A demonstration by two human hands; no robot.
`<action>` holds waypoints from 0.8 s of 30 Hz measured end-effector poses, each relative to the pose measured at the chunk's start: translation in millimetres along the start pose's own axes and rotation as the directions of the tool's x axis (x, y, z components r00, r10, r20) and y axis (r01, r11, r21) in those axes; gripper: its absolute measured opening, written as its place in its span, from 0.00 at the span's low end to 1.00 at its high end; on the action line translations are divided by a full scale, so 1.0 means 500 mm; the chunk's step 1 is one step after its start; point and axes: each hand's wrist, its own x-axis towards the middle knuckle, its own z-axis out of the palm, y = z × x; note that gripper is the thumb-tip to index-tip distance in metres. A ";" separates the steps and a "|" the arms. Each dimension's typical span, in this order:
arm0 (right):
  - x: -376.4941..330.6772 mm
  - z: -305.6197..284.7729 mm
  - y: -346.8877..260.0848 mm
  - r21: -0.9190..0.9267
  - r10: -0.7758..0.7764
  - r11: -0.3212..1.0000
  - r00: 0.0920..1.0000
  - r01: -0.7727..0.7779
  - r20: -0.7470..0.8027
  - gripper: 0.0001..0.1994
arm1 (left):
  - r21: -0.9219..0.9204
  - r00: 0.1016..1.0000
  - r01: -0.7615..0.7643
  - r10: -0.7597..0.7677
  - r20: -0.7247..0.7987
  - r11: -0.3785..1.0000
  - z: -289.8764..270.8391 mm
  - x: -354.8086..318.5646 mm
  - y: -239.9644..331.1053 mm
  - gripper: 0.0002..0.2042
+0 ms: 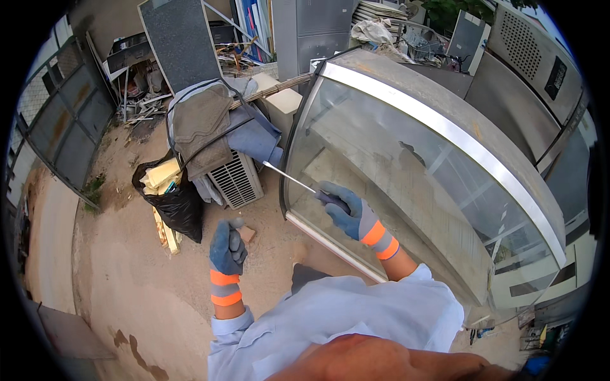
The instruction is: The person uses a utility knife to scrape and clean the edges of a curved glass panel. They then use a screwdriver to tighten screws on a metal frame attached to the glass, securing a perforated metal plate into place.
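Observation:
My right hand [348,213], in a blue-grey work glove with an orange-striped cuff, is closed round the dark handle of a screwdriver [292,177]. Its long metal shaft points up and left, in front of the curved glass panel [406,165] of a display case. My left hand [227,247] wears a matching glove and hangs above the ground, apart from the case. Its fingers are curled in; whether anything is inside them is hidden. A bright metal strip [445,124] runs along the case's upper edge, and a pale rail [333,246] along its lower edge.
Left of the case stands a grilled appliance unit [236,181] with mats [202,124] and cloth on top. A black bag [175,206] holding yellow pieces leans beside it. A brick fragment [247,234] lies near my left hand. Scrap [146,95] and a metal gate [67,117] stand further left.

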 end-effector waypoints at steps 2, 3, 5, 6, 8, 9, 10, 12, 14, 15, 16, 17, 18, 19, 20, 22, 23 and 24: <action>0.142 -0.071 0.042 -0.132 -0.201 0.976 0.943 0.171 -0.266 0.21 | -0.021 0.999 -0.009 0.009 -0.037 1.000 -0.017 0.098 0.035 0.17; 0.201 -0.104 0.038 -0.385 -0.285 0.909 0.910 0.157 -0.302 0.22 | -0.015 0.998 -0.021 0.020 -0.059 1.000 -0.024 0.142 0.052 0.17; 0.306 -0.170 0.024 -0.795 -0.443 0.606 0.844 0.032 -0.303 0.23 | -0.003 0.994 -0.035 0.035 -0.102 0.999 -0.030 0.226 0.080 0.17; 0.349 -0.196 0.018 -0.805 -0.452 0.593 0.830 0.006 -0.328 0.22 | -0.015 0.993 -0.020 0.019 -0.113 1.000 -0.034 0.269 0.085 0.17; 0.421 -0.243 0.007 -0.822 -0.464 0.566 0.803 -0.057 -0.375 0.22 | -0.007 0.998 0.005 -0.005 -0.070 1.000 -0.015 0.354 0.093 0.17; 0.449 -0.263 -0.005 -0.864 -0.521 0.501 0.777 -0.056 -0.353 0.21 | -0.006 0.998 0.016 -0.016 -0.058 1.000 -0.007 0.389 0.093 0.16; 0.474 -0.282 -0.021 -0.900 -0.574 0.431 0.751 -0.062 -0.327 0.20 | 0.004 0.996 0.075 -0.075 -0.040 0.997 0.002 0.429 0.090 0.16; 0.510 -0.318 -0.021 -0.902 -0.633 0.426 0.693 -0.063 -0.347 0.18 | 0.062 0.988 0.152 -0.153 0.017 0.986 0.037 0.509 0.082 0.16; 0.525 -0.333 -0.034 -0.894 -0.591 0.441 0.724 -0.080 -0.356 0.18 | 0.124 0.971 0.214 -0.225 0.082 0.969 0.075 0.592 0.069 0.14; 0.530 -0.332 -0.040 -0.883 -0.576 0.465 0.736 -0.065 -0.357 0.18 | 0.183 0.968 0.194 -0.218 0.122 0.964 0.096 0.620 0.066 0.15; 0.534 -0.334 -0.041 -0.871 -0.572 0.488 0.733 -0.057 -0.368 0.16 | 0.242 0.963 0.173 -0.216 0.162 0.955 0.120 0.651 0.061 0.15; 0.537 -0.337 -0.042 -0.871 -0.557 0.486 0.745 -0.064 -0.366 0.15 | 0.295 0.947 0.168 -0.237 0.219 0.941 0.145 0.691 0.055 0.15; 0.540 -0.342 -0.041 -0.873 -0.542 0.483 0.760 -0.067 -0.359 0.15 | 0.324 0.937 0.130 -0.223 0.268 0.937 0.173 0.727 0.050 0.15; 0.545 -0.344 -0.040 -0.873 -0.527 0.482 0.774 -0.069 -0.352 0.15 | 0.351 0.926 0.090 -0.209 0.316 0.932 0.201 0.758 0.046 0.16; 0.543 -0.344 -0.045 -0.869 -0.501 0.483 0.781 -0.106 -0.373 0.15 | 0.375 0.907 0.047 -0.197 0.372 0.926 0.229 0.788 0.040 0.16; 0.551 -0.337 -0.052 -0.857 -0.452 0.487 0.791 -0.169 -0.413 0.15 | 0.382 0.870 -0.001 -0.187 0.455 0.924 0.262 0.852 0.026 0.16; 0.553 -0.333 -0.058 -0.859 -0.460 0.481 0.783 -0.176 -0.418 0.15 | 0.385 0.845 -0.032 -0.181 0.503 0.923 0.283 0.882 0.023 0.16; 0.558 -0.328 -0.060 -0.861 -0.466 0.473 0.776 -0.188 -0.425 0.16 | 0.402 0.831 -0.005 -0.220 0.511 0.916 0.314 0.905 0.032 0.17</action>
